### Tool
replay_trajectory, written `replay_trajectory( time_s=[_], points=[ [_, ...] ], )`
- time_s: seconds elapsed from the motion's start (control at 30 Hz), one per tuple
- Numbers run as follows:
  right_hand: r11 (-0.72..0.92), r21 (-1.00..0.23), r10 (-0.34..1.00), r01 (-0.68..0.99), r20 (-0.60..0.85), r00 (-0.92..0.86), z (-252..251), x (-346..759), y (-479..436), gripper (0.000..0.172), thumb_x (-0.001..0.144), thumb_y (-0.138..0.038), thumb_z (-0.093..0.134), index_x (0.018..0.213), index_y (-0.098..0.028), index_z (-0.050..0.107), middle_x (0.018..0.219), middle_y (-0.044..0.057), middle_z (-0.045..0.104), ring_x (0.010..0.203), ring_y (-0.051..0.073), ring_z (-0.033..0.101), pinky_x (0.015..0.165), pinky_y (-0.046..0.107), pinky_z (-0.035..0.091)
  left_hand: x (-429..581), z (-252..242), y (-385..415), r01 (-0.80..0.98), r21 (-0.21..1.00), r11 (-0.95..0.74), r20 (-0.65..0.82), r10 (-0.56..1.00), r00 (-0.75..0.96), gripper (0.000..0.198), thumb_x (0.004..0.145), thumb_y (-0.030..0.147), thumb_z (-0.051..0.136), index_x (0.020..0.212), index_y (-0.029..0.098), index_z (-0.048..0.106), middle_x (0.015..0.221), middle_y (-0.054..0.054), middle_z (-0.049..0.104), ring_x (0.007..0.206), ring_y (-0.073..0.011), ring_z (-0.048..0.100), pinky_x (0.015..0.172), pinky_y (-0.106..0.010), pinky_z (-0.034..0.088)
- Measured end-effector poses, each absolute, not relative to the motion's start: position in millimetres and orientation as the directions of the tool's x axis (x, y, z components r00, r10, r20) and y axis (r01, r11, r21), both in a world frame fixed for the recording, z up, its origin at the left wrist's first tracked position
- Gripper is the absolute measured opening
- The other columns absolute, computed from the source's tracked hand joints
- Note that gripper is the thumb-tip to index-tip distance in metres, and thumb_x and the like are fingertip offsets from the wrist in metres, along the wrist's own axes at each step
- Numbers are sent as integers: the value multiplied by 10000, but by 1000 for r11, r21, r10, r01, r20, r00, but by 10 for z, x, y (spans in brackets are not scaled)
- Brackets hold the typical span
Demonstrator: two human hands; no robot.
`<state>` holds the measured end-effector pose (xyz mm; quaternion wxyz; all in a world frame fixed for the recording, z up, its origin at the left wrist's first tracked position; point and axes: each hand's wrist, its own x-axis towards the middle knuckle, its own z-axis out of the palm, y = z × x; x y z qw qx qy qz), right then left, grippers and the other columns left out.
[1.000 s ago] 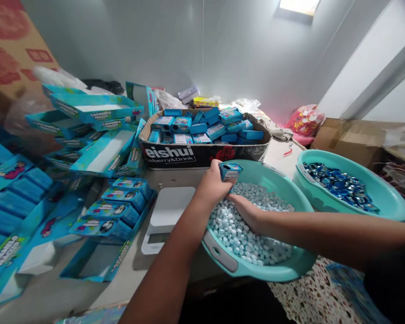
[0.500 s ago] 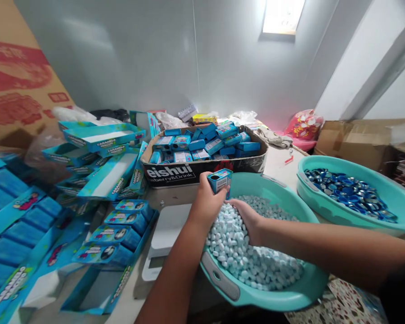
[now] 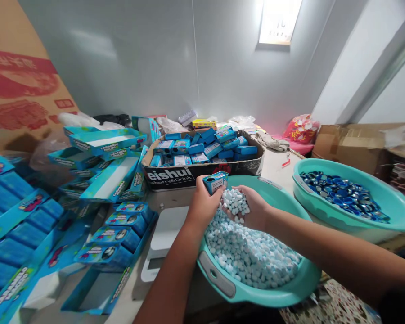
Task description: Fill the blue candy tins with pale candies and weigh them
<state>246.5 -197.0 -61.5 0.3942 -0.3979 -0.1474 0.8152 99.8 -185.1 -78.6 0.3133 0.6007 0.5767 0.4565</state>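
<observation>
My left hand [image 3: 205, 200] is closed round a small blue tin [image 3: 216, 182], whose round opening faces up, above the left rim of a turquoise basin [image 3: 266, 299]. Close beside it, my right hand [image 3: 253, 208] is cupped palm up, full of small white and pale blue candies [image 3: 235, 202]. A few candies spill at the edge of the palm. Beneath both hands, a large heap of the same candies [image 3: 253, 256] fills the basin. Behind it stands a black-sided carton [image 3: 202, 176] with many blue tins [image 3: 205, 146].
A white scale [image 3: 168, 229] stands left of the basin. Blue display trays [image 3: 111, 175] and rows of blue tins [image 3: 121, 231] crowd the left side. A second turquoise basin [image 3: 401, 198] on the right holds blue and silver caps [image 3: 344, 193]. Brown cartons [image 3: 351, 144] sit behind it.
My right hand has come up out of the heap with a palmful of candies and turned palm up near the tin. My left hand still holds the tin, slightly further left.
</observation>
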Motion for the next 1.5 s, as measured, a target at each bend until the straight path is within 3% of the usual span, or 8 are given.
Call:
replay_trajectory(
  time_s=[0.37,0.53,0.77,1.1,1.23,1.5],
  points=[
    [-480,-538,874,-693,-362,-324,-219,2537,-1964,177,879,-269,462,829,-146,580,685,67,649,580,138,609,483,208,500,982,-778,-1926,537,817,-211,155,977,148,443,781,337,623,1156,204,427,1025,-98,655,948,-263,646,791,-346,477],
    [-377,-512,919,-772,-313,-241,-1,2494,-1862,176,867,-260,438,805,-169,574,677,52,651,570,136,603,481,212,503,986,-797,-1960,472,835,-282,164,947,275,426,789,314,619,1152,213,421,999,-68,660,905,-225,643,768,-311,473],
    [-262,-503,964,-824,-169,-203,115,2453,-1734,212,879,-306,421,801,-175,567,682,41,639,570,127,593,486,204,502,1007,-802,-1980,443,845,-298,156,931,329,374,809,342,614,1116,224,437,955,-29,654,828,-180,626,704,-265,457],
    [-203,-549,971,-811,-223,-92,-175,2454,-1739,200,869,-289,412,781,-175,551,623,22,615,533,120,579,467,201,492,1032,-774,-2014,456,836,-304,98,902,421,350,778,356,655,1068,239,498,942,-11,661,841,-205,620,682,-282,436],
    [-240,-562,956,-792,-277,-93,-224,2418,-1729,186,858,-264,412,765,-175,545,610,21,607,527,122,581,467,205,485,1027,-788,-2010,435,844,-313,110,896,431,369,767,329,664,1088,235,508,1048,-30,656,952,-228,618,769,-315,452],
    [-138,-631,982,-763,-190,-21,-213,2399,-1776,185,871,-268,443,758,-177,558,628,23,627,587,131,612,561,229,527,1026,-773,-2024,463,832,-305,97,902,420,331,778,353,655,1049,235,506,973,-21,657,905,-224,620,723,-311,452]
  ],
)
